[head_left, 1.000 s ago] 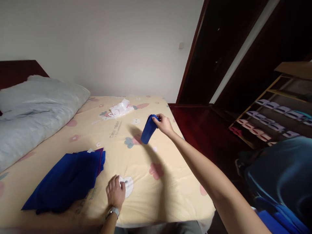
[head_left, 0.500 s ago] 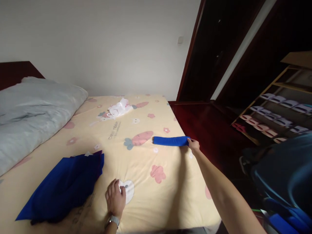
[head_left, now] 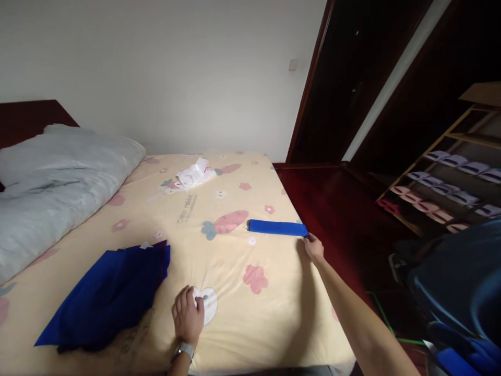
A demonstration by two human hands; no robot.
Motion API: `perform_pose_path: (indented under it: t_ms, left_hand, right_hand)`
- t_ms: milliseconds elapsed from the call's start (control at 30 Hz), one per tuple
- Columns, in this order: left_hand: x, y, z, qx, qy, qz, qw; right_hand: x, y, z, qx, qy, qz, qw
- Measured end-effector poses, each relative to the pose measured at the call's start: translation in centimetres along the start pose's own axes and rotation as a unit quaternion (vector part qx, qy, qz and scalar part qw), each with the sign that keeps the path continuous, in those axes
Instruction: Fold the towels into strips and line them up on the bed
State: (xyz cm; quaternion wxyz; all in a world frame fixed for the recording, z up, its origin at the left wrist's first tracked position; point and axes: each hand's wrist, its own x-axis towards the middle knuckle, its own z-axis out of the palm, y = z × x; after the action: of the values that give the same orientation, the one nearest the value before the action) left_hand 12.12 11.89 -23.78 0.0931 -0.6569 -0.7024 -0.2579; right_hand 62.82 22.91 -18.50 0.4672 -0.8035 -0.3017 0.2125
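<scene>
The right hand (head_left: 313, 247) lies near the bed's (head_left: 274, 313) right edge, fingers loose, holding nothing, just at the end of the rolled blue cloth (head_left: 277, 227), which lies flat along that edge. The left hand (head_left: 188, 316) rests palm down near the front edge, empty, beside the folded blue garment (head_left: 105, 295) toward the front left corner

One rolled blue cloth (head_left: 278, 227), one blue cloth pile (head_left: 107, 295), one plastic bag (head_left: 194, 174).
</scene>
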Motion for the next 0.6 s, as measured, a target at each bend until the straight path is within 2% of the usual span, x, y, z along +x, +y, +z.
perform_pose_path:
  t_ms: [100, 133, 167, 267, 333, 433, 600]
  left_hand:
    - [0.0, 0.0, -0.1, 0.002, 0.002, 0.001, 1.0]
    - [0.0, 0.1, -0.1, 0.004, 0.003, 0.001, 1.0]
    - [0.0, 0.1, -0.2, 0.007, 0.003, 0.002, 1.0]
    - [0.0, 0.2, -0.4, 0.01, 0.0, 0.001, 1.0]
    - [0.0, 0.3, -0.6, 0.008, -0.002, 0.001, 1.0]
    - [0.0, 0.3, -0.7, 0.006, -0.001, 0.0, 1.0]
    - [0.1, 0.2, -0.7, -0.002, 0.003, -0.007, 1.0]
  right_hand:
    - [-4.7, 1.6, -0.9, -0.018, -0.014, -0.04, 0.999]
    - [-6.8, 2.5, -1.3, -0.025, -0.02, -0.067, 0.997]
    - [-9.0, 3.6, -1.9, -0.049, -0.027, -0.127, 0.99]
    - [-15.2, 7.9, -3.9, -0.159, -0.046, -0.269, 0.949]
    - [-18.3, 10.6, -5.2, -0.235, -0.021, -0.305, 0.923]
    - [-20.5, 12.9, -6.3, -0.321, 0.014, -0.304, 0.897]
    - [-20.5, 12.6, -6.3, -0.383, 0.011, -0.279, 0.881]
